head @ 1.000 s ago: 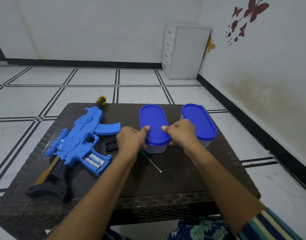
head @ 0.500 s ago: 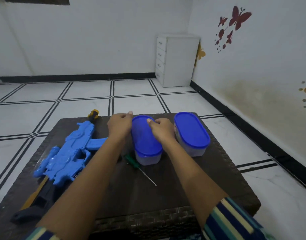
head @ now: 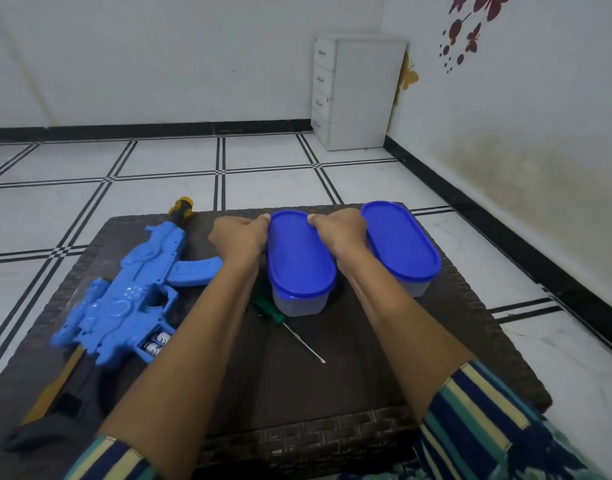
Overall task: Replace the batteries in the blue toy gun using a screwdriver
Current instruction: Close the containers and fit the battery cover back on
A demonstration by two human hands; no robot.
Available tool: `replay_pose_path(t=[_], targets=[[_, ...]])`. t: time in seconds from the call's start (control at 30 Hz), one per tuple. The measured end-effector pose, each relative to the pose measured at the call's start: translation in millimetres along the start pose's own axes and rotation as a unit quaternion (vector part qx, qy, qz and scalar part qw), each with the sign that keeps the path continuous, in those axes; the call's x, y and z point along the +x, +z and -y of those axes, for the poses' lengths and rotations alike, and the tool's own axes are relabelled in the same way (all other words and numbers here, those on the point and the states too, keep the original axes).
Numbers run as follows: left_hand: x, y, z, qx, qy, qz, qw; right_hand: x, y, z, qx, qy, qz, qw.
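**Both hands shifted to the far end of the lid**

My left hand (head: 240, 237) and right hand (head: 339, 233) have slid up the near container (head: 299, 268), fingers now clenched over its far rim, likely to pry it for fresh batteries. The blue toy gun (head: 131, 296) lies at nine o'clock, compartment open; the screwdriver (head: 283, 323) at six.

Both hands, left (head: 240, 237) and right (head: 339, 232), grip the middle container's blue lid (head: 297, 254); toy gun (head: 131, 296) lies at left, screwdriver (head: 287, 325) just below.
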State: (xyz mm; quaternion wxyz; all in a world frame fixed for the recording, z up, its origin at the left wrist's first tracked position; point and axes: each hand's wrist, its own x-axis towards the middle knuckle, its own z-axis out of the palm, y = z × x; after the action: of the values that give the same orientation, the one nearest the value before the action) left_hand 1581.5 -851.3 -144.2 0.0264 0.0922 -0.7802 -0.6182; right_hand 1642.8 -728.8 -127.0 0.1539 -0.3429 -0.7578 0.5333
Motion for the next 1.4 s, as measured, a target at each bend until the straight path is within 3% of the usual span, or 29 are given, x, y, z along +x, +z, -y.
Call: replay_pose_path(t=[0.17,0.23,0.33,0.4,0.53,0.67,0.77,0.93,1.07,1.2,1.27,1.4], targets=[[-9,-6,2,0.030,0.059,0.006,0.998,-32,-3,6,-0.166,-0.159,-0.016,0.973],[-3,-16,3,0.008,0.050,0.014,0.999,-52,0,6,-0.235,-0.211,0.030,0.948],[0,-51,-4,0.054,0.075,-0.002,0.996,-81,6,0,-0.383,-0.231,0.106,0.888],[-11,-80,-8,0.130,0.116,-0.007,0.985,-87,7,-6,-0.417,-0.232,0.094,0.874],[-36,-129,16,0.287,0.164,0.071,0.941,-82,0,-13,-0.443,-0.247,0.035,0.861],[-39,-150,32,0.431,0.239,0.187,0.850,-84,-5,-15,-0.449,-0.282,-0.002,0.848],[-42,-146,35,0.497,0.266,0.193,0.803,-97,0,-4,-0.418,-0.344,-0.005,0.840],[-30,-137,38,0.460,0.232,0.202,0.833,-117,14,5,-0.349,-0.394,0.051,0.849],[-25,-132,32,0.440,0.264,0.221,0.829,-120,17,1,-0.313,-0.383,0.138,0.858],[-29,-135,27,0.304,0.250,0.199,0.898,-112,21,-6,-0.310,-0.356,0.226,0.852],[-33,-140,27,0.251,0.212,0.206,0.922,-111,23,-10,-0.267,-0.338,0.239,0.870],[-48,-151,26,0.077,0.095,0.292,0.948,-120,21,-9,-0.112,-0.282,0.210,0.930]])
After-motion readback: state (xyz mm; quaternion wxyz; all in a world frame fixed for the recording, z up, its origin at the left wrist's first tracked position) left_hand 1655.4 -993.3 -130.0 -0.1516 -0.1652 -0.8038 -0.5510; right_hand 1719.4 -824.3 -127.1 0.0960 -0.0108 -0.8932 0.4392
